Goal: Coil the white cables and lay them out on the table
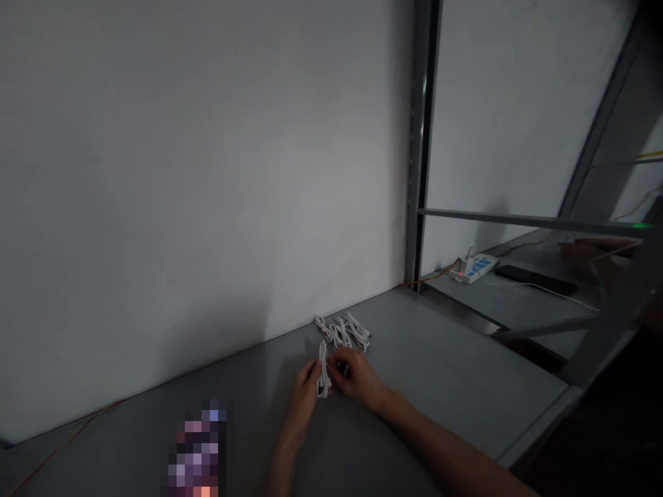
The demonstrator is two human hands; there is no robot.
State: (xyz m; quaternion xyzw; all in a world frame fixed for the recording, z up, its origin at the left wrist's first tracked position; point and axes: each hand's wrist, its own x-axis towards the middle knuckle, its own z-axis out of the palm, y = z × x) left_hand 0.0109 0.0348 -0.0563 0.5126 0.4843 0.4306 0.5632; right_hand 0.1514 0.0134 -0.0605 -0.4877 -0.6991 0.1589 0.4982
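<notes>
A coiled white cable [323, 369] is held upright above the grey tabletop [414, 345]. My left hand [306, 385] closes on its left side. From the right, my right hand [356, 376] pinches at the same coil, its thumb and fingers bent together near the middle of the bundle. Just beyond my hands, several more coiled white cables [342, 332] lie side by side near the wall.
A pixelated patch [199, 452] covers something at lower left. Past the metal frame [418, 145] at right are a white power strip [474, 268], a black phone-like slab [536, 279] and another person's hand [595, 252]. An orange-brown wire [72, 436] runs along the left.
</notes>
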